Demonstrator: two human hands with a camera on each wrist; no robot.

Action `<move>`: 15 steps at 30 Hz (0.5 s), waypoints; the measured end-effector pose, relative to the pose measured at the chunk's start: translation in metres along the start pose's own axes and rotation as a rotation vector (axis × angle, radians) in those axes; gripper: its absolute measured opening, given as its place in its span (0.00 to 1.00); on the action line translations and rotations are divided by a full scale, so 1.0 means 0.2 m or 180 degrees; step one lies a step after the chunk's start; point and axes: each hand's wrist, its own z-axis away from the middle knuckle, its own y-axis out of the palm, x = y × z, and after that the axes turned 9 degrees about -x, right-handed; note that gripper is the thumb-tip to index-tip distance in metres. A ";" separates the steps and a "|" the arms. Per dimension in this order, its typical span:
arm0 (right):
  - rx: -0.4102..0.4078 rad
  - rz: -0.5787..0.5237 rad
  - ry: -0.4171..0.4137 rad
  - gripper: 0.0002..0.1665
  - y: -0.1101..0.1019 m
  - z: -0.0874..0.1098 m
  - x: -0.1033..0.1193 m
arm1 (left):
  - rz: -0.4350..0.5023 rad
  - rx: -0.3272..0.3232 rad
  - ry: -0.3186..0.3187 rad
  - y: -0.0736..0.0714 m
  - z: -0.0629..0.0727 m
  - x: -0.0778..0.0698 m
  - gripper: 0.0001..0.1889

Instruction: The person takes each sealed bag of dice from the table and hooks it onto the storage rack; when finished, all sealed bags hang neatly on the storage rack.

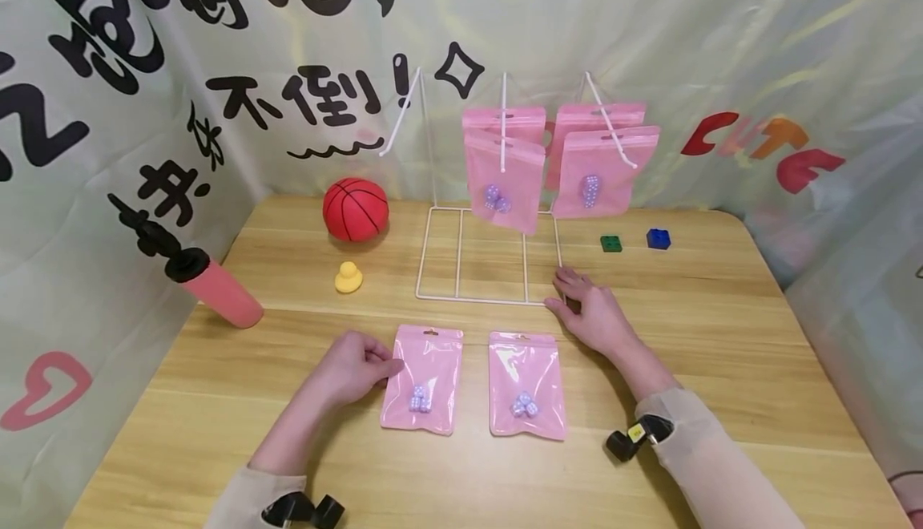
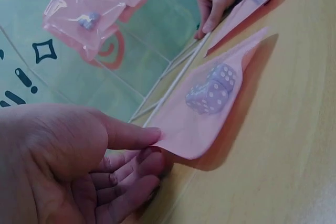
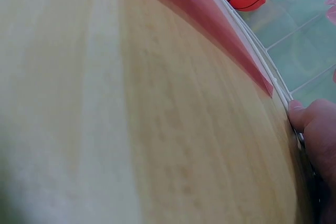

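Note:
My left hand (image 1: 358, 367) pinches the left edge of a pink zip bag (image 1: 437, 357) between thumb and fingers. Lilac dice (image 2: 211, 90) show through the bag, which tilts up off the wood in the left wrist view. To its right, a second pink bag with dice (image 1: 525, 377) lies on the table. At the front right corner of a white wire display rack (image 1: 472, 299), my right hand (image 1: 594, 314) grips the base with thumb and fingers. Pink bags (image 1: 505, 164) hang from the rack's middle arm, and more pink bags (image 1: 606, 156) from its right arm; the left arm is bare.
A red ball (image 1: 356, 209) and a yellow rubber duck (image 1: 348, 277) sit left of the rack. Further left stands a pink hand pump (image 1: 223, 292). Green (image 1: 610, 244) and blue (image 1: 658, 239) toy bricks lie at the right. Printed cloth hangs behind the table.

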 end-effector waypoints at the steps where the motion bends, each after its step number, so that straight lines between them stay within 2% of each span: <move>1: -0.0003 0.0003 -0.0004 0.33 0.00 0.00 0.00 | 0.0013 0.0000 0.0044 0.00 0.00 0.00 0.06; 8: -0.0040 -0.0004 -0.0024 0.33 0.00 0.00 0.00 | 0.0196 -0.0006 0.0368 -0.01 0.01 -0.04 0.04; 15: -0.0065 -0.0025 -0.0064 0.33 0.00 0.01 0.00 | 0.0261 -0.0277 0.0887 -0.04 0.02 -0.11 0.03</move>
